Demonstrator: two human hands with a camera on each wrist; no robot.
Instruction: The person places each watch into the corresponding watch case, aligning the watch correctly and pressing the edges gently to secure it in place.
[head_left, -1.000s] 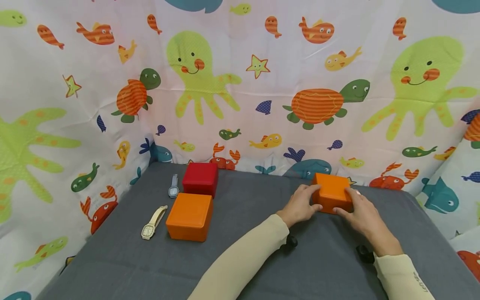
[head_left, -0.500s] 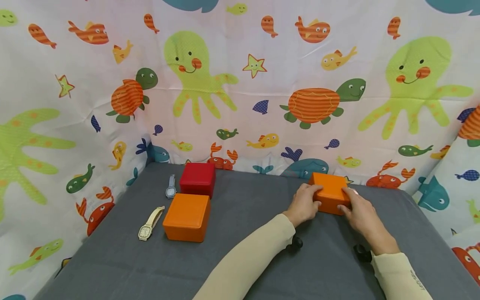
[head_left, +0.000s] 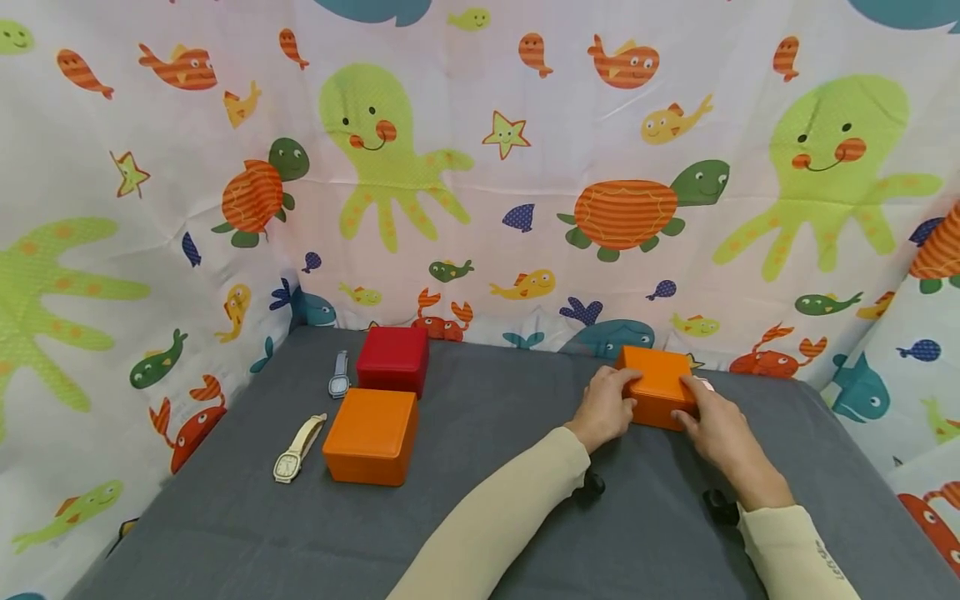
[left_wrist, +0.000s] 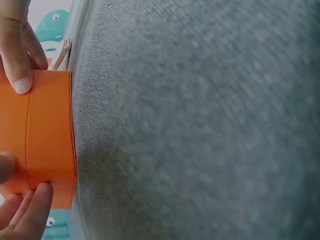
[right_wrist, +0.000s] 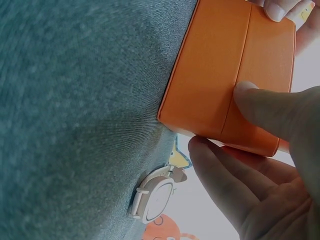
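Gripping the orange box (head_left: 657,387), the left hand (head_left: 604,408) and right hand (head_left: 722,429) curl fingers round opposite sides. It is probably light and stiff; hold both sides evenly.

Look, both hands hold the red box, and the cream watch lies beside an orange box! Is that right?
Not the red box: the left hand and right hand hold the orange box on the right, as the head view shows. The cream watch does lie beside the left orange box.
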